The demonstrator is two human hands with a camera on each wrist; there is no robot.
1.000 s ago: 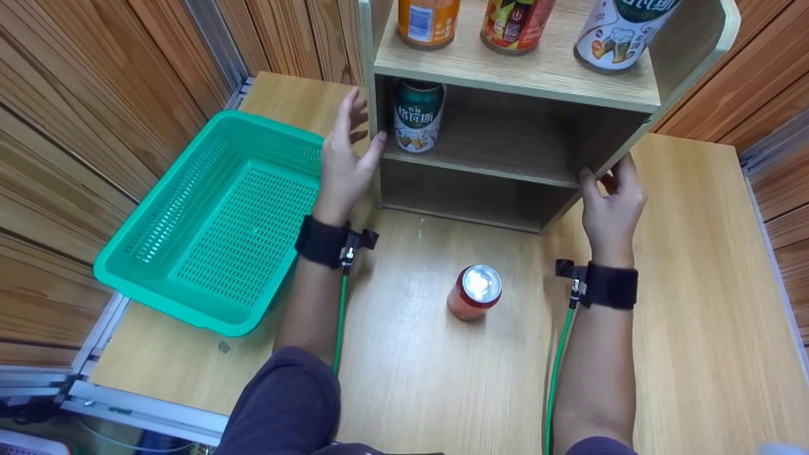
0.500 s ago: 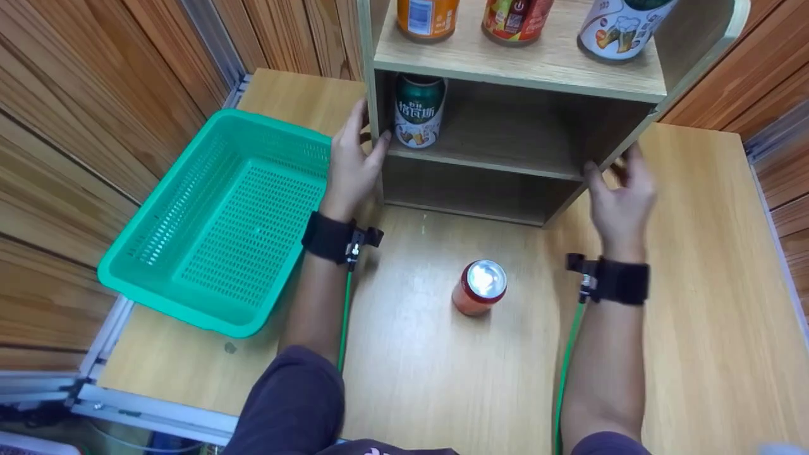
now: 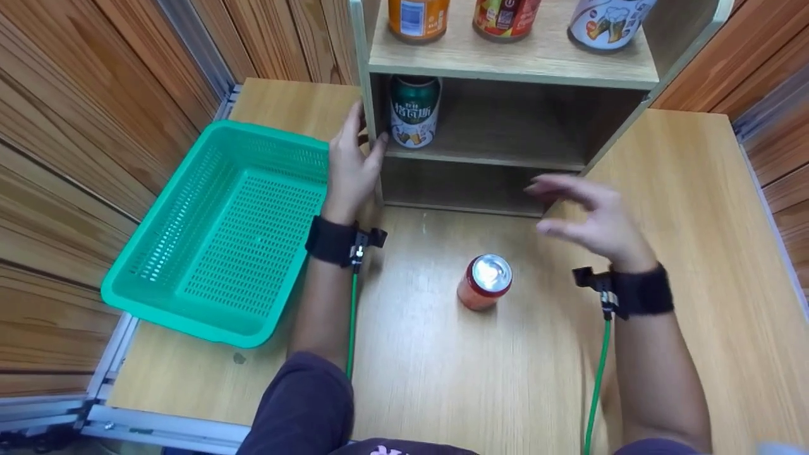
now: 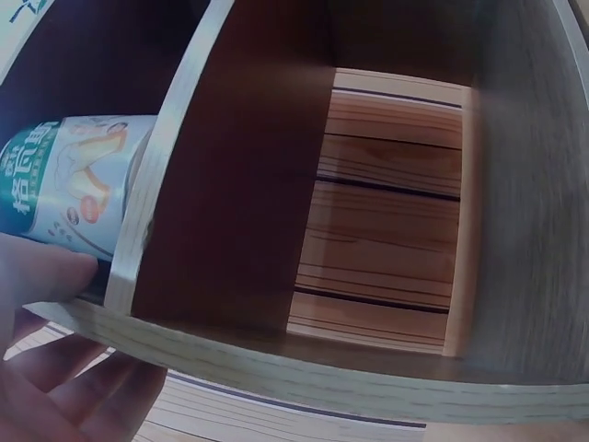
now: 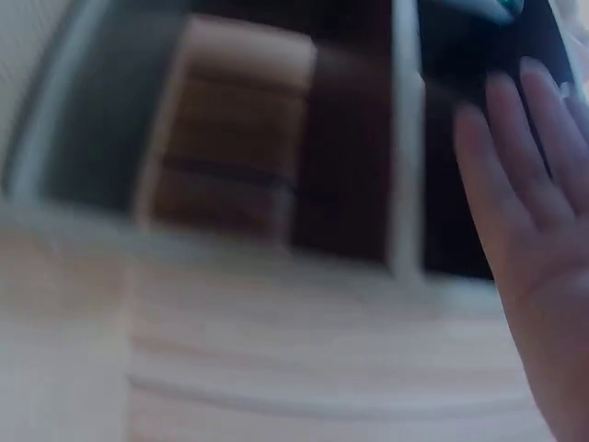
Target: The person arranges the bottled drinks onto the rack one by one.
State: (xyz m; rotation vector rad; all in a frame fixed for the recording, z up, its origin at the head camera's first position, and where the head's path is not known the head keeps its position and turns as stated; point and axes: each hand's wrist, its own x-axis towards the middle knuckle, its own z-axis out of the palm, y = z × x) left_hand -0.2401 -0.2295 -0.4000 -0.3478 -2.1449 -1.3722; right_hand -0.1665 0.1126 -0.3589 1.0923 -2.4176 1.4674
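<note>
Red can upright on table, nearest the camera, untouched. Right hand just beyond it, in the air, fingers spread and relaxed, empty. Left hand flat against left side panel of wooden shelf unit, thumb at front edge, fingers straight. Green can on middle shelf, just inside that panel. Green basket left of left hand.

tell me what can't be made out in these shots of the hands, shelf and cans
- Three cans on the top shelf: head view, tops cut off by the frame edge.
- Green can: left wrist view, the shelf's side panel covers part of it.
- Right hand: motion-blurred in the head view; the right wrist view is smeared throughout.
- Left hand: head view, fingertips hidden behind the shelf side.
- Red can: label unseen from above.
</note>
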